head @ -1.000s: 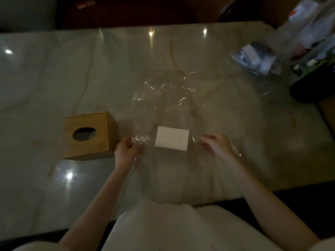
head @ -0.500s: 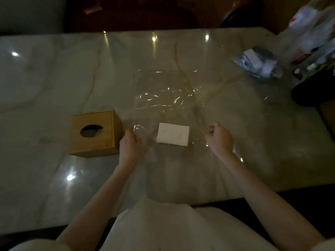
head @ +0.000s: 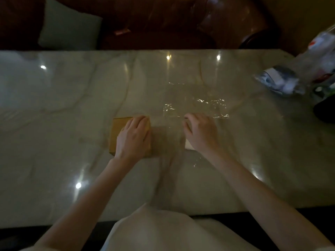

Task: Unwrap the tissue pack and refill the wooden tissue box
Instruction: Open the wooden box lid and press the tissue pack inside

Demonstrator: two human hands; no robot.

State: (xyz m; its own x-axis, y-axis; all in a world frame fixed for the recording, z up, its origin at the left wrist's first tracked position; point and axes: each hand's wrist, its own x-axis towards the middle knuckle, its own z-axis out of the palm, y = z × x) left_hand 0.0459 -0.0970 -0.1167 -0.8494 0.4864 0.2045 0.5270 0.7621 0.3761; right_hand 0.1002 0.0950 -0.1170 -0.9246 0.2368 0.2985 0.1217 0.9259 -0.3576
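Observation:
The wooden tissue box [head: 117, 134] stands on the marble table [head: 63, 109], left of centre. My left hand [head: 134, 139] lies over its top and hides the opening, with the fingertips bent at the far edge. The white tissue stack [head: 188, 147] lies to the right of the box. My right hand [head: 201, 134] covers most of the stack and curls round it, so only a near corner shows. The clear plastic wrap [head: 197, 105] is spread flat under and beyond the stack.
A heap of clear bags with packets [head: 282, 82] sits at the table's back right, with a dark object [head: 326, 109] at the right edge. A brown sofa [head: 163, 20] with a pale cushion [head: 68, 31] stands beyond the table.
Both hands have let go of the plastic wrap. My left hand has moved left onto the wooden box, and my right hand has come down over the tissue stack.

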